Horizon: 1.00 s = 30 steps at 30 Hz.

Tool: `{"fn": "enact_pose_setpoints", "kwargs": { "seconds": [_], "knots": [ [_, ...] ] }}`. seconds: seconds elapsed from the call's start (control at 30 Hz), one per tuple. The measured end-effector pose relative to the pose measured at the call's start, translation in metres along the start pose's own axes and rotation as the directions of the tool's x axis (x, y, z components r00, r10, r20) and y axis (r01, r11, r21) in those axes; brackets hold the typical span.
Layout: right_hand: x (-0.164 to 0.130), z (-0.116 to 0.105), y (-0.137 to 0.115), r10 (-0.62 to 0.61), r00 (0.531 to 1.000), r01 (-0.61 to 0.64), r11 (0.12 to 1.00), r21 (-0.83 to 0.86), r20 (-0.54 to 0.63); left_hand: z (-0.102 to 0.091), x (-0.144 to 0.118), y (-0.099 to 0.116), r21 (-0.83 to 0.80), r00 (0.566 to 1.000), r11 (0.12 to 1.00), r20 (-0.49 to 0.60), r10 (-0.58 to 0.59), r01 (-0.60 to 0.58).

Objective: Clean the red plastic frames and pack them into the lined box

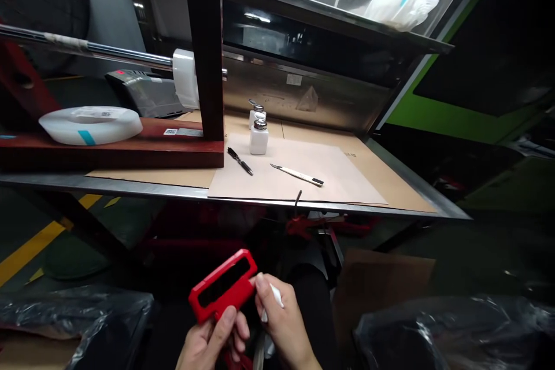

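A: Bench stock, left to right?

B: White tape roll (90,125), flat on the red frame base (113,153). Steel rod (87,51) running above it to a dark upright post (207,46). Two white pump bottles (258,130), upright, one behind the other, on the pale paper sheet (299,176). Black pen (240,161) just left of them. White craft knife (297,174) to the right, lying flat, blade end toward the pen. White plastic bag (401,7) on the upper shelf.

A: And in hand?

B: Red rectangular frame piece (224,285), one dark slot through it, held low, below the bench edge and well apart from everything on the sheet.

A: Left hand (212,341)?

B: Fingers closed on the frame's lower left end, thumb pressed over the front face.

A: Right hand (284,324)?

B: Curled around a small white item (272,300), a cloth or wipe by the look; too little shows to be sure. Its index fingertip touches the frame's upper right end.

A: Orientation?

B: Long axis tilted, low at the left, rising to the right. The frame lies up and left of the right fingers, up and right of the left palm. The left carries it; the right only meets its end.

A: Surroundings below?

B: Black plastic sheeting (73,315) at either side, cardboard (381,280) to the right.
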State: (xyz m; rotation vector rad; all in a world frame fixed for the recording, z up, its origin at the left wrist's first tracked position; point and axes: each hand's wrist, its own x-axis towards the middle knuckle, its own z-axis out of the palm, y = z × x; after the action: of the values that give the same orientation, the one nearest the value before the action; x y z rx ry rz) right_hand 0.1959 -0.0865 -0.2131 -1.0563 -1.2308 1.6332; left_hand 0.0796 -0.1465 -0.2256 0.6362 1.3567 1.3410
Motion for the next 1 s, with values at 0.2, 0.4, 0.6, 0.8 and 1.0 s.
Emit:
{"fn": "enact_pose_setpoints", "kwargs": {
  "seconds": [0.2, 0.4, 0.6, 0.8, 1.0],
  "knots": [
    [0.004, 0.019, -0.002, 0.160, 0.983, -0.088, 0.843, 0.530, -0.091, 0.003, 0.008, 0.011, 0.147, 0.947, 0.972, -0.239, 0.216, -0.185],
    [-0.001, 0.042, 0.007, 0.115, 0.989, -0.146, 0.818, 0.556, 0.090, 0.023, 0.021, 0.009, 0.294, 0.877, 0.923, -0.339, 0.342, -0.247],
    [-0.005, 0.027, 0.003, -0.117, 0.993, 0.119, 0.984, -0.131, 0.028, 0.010, 0.025, 0.022, 0.390, 0.843, 0.904, -0.415, 0.343, -0.176],
    [0.001, 0.011, -0.001, -0.042, 0.984, 0.077, 0.977, -0.200, 0.173, -0.001, 0.017, 0.036, 0.412, 0.920, 0.904, -0.298, 0.254, -0.116],
    [0.005, 0.003, -0.006, 0.017, 0.980, -0.018, 1.000, 0.002, 0.197, -0.010, 0.013, 0.033, 0.368, 0.962, 0.926, -0.210, 0.175, -0.088]
  ]
}}
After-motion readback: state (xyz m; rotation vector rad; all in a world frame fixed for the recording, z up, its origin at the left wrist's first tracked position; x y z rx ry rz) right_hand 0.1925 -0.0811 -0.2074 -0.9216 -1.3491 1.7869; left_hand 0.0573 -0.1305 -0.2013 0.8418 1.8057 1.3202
